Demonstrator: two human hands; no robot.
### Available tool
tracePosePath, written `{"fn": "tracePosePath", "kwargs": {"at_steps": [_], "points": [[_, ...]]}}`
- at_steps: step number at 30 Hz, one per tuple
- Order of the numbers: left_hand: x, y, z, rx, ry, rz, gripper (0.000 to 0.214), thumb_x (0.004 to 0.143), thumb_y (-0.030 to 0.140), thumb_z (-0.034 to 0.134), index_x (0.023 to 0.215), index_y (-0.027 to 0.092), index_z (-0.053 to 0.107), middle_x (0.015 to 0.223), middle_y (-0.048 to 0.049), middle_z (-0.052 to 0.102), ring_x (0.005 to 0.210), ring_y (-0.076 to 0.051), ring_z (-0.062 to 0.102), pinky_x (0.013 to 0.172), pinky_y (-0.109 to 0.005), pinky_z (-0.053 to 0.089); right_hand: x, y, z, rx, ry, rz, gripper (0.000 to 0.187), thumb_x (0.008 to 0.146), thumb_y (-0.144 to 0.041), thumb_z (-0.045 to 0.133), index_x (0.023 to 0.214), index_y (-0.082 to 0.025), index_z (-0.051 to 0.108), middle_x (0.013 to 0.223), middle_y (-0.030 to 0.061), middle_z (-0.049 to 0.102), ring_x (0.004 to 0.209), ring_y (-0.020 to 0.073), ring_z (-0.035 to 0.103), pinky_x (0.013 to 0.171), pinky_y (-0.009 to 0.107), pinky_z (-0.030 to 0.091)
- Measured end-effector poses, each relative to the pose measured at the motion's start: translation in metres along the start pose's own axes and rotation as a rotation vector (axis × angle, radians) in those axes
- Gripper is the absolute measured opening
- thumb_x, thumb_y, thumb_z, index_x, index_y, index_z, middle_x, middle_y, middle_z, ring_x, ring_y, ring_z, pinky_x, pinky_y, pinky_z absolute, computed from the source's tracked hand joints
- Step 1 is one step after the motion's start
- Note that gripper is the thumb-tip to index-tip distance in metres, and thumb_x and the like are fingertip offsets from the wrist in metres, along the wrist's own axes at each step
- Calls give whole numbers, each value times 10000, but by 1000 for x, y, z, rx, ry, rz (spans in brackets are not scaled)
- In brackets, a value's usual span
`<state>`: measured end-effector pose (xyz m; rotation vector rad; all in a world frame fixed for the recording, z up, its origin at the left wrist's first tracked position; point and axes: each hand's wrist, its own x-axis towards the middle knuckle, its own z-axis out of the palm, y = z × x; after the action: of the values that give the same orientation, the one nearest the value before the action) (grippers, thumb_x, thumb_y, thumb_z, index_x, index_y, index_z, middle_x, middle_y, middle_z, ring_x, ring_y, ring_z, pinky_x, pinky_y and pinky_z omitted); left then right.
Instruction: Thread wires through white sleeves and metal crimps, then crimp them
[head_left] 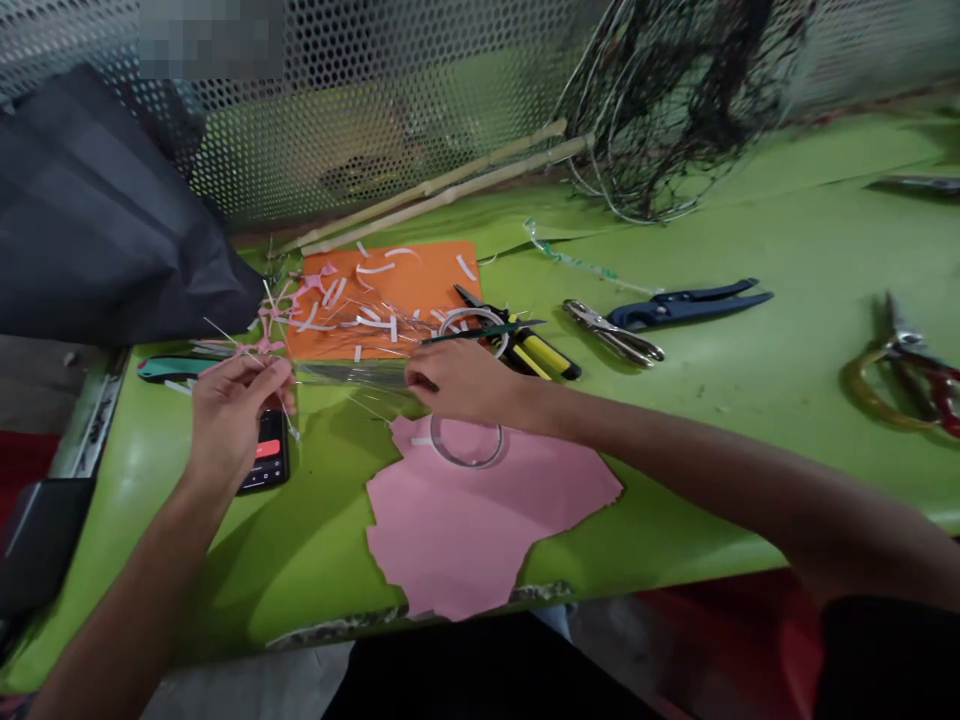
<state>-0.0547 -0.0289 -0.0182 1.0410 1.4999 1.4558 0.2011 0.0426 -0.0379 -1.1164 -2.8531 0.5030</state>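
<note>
My left hand (241,400) pinches a thin pale strand (231,338) between thumb and fingers, above a phone (274,465) with a lit screen. My right hand (457,378) is closed at the right end of a bundle of clear plastic strands (352,375); its fingertips are partly hidden, and I cannot tell what they grip. Just behind it lies a slim dark green pointed tool (517,327). Below the right wrist, a roll of clear tape (469,463) rests on a torn-edged pink sheet (457,540). Pink cut-out pieces (311,285) lie beyond my left hand.
White strips cover an orange sheet (427,270). Yellow-black pliers (544,355), a metal hole punch (611,335), blue-handled pruners (686,305) and scissors (907,365) lie rightward on the green table (750,420). Behind are bamboo sticks (450,190), dark netting (675,100) and a black bag (112,220).
</note>
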Motion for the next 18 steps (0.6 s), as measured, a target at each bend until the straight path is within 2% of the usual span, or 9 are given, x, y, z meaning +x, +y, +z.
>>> {"fn": "tracePosePath", "kwargs": {"at_steps": [6, 10, 12, 15, 16, 18], "points": [[-2, 6, -7, -59, 0, 23, 232, 582, 311, 953, 644, 210, 752, 630, 14, 679, 472, -70, 562, 432, -184, 484, 2, -8, -9, -149, -87, 26, 214, 887, -60, 563, 1027, -106, 718, 1055, 170, 774, 908, 280, 719, 669, 346, 411], [-2, 6, -9, -64, -2, 33, 209, 613, 316, 936, 655, 217, 757, 641, 14, 684, 471, -72, 566, 441, -190, 496, 1, -7, -24, -166, -30, 58, 282, 907, -42, 525, 1147, -96, 663, 1118, 182, 759, 937, 300, 719, 660, 354, 401], [-4, 5, -8, -54, -32, 23, 208, 619, 308, 926, 653, 207, 748, 631, 13, 680, 463, -79, 571, 432, -197, 498, -1, -1, -32, -134, 23, 103, 308, 912, -15, 500, 1167, -101, 648, 1051, 170, 769, 868, 276, 714, 657, 350, 403], [-7, 4, -4, -6, -85, 2, 230, 611, 300, 918, 645, 186, 720, 604, 17, 667, 443, -89, 579, 419, -207, 512, -4, 17, -38, 123, 212, 118, 175, 947, -83, 544, 1046, -147, 674, 876, 100, 767, 715, 198, 674, 635, 321, 434], [-9, 3, -3, 12, -95, -7, 242, 607, 300, 919, 650, 183, 712, 614, 16, 674, 441, -92, 587, 422, -211, 524, -6, 24, -38, 301, 312, 104, 115, 954, -146, 590, 1030, -169, 673, 846, 69, 765, 669, 167, 656, 605, 300, 446], [-12, 0, -1, 41, -112, -34, 263, 605, 307, 926, 680, 179, 709, 667, 5, 708, 456, -100, 619, 439, -215, 553, -8, 35, -34, 679, 414, 39, 90, 946, -236, 637, 1019, -196, 671, 793, 27, 761, 583, 123, 618, 533, 264, 454]]}}
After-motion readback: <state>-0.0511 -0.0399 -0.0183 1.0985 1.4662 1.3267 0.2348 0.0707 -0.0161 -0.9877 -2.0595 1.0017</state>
